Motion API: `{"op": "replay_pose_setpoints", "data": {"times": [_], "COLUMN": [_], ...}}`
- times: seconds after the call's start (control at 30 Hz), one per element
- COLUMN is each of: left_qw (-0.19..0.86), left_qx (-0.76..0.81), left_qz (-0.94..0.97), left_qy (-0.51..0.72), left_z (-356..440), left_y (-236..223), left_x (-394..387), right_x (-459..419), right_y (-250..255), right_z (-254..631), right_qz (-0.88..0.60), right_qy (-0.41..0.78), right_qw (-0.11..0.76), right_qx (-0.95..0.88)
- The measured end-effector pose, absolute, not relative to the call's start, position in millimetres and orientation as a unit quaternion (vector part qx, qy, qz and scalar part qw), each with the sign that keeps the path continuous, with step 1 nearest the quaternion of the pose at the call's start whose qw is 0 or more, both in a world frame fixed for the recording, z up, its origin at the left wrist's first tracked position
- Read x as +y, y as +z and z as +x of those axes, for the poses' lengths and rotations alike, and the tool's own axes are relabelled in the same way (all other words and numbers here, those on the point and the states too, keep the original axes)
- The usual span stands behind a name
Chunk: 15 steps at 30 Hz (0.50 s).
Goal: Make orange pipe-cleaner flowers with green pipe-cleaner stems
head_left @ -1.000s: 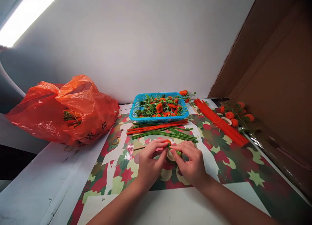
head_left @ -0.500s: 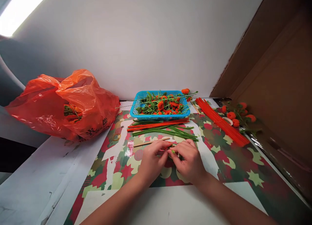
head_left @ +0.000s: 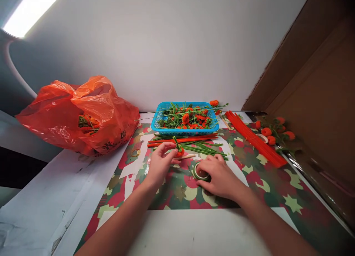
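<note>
Pinched between the thumb and fingers of my left hand (head_left: 162, 160) is a small orange pipe-cleaner flower (head_left: 180, 152), its green stem pointing up. My right hand (head_left: 217, 174) is closed around a roll of green tape (head_left: 201, 173) at the mat, thumb and fingers at its rim. Just behind the hands lie green pipe cleaners (head_left: 205, 148) and orange pipe cleaners (head_left: 155, 143). A thin wooden stick (head_left: 188, 156) lies partly hidden behind my left hand.
A blue basket (head_left: 185, 131) of orange flowers stands at the back. On the left sits an orange plastic bag (head_left: 63, 126); a gold wire ring (head_left: 135, 152) lies near it. An orange pipe-cleaner bundle (head_left: 253, 137) and finished flowers (head_left: 273, 132) lie at right, beside a cardboard wall (head_left: 305, 82).
My hands have moved apart. The left has lifted the flower up and to the left; the right has moved right and taken hold of the tape roll. The view has shifted slightly.
</note>
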<state>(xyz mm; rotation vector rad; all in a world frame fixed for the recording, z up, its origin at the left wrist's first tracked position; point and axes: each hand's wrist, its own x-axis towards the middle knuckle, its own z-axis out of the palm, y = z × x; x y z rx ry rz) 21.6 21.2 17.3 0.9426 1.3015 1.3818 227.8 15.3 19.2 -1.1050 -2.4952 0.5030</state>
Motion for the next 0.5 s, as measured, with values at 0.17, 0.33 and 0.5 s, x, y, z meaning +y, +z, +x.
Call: {"op": "replay_pose_setpoints", "data": {"times": [0.17, 0.33, 0.5], "left_qw": [0.535, 0.543, 0.567], "left_qx": [0.537, 0.542, 0.535], "left_qz": [0.344, 0.356, 0.376], "left_qy": [0.555, 0.533, 0.501], "left_z": [25, 29, 31], "left_y": [15, 14, 14], "left_x": [20, 19, 17], "right_x": [24, 19, 17], "right_y": [20, 14, 6], "right_z": [242, 227, 216], "right_qz": [-0.411, -0.425, -0.420], "right_qy": [0.164, 0.120, 0.182], "right_qw": [0.165, 0.210, 0.272], "right_qx": [-0.881, -0.872, -0.847]}}
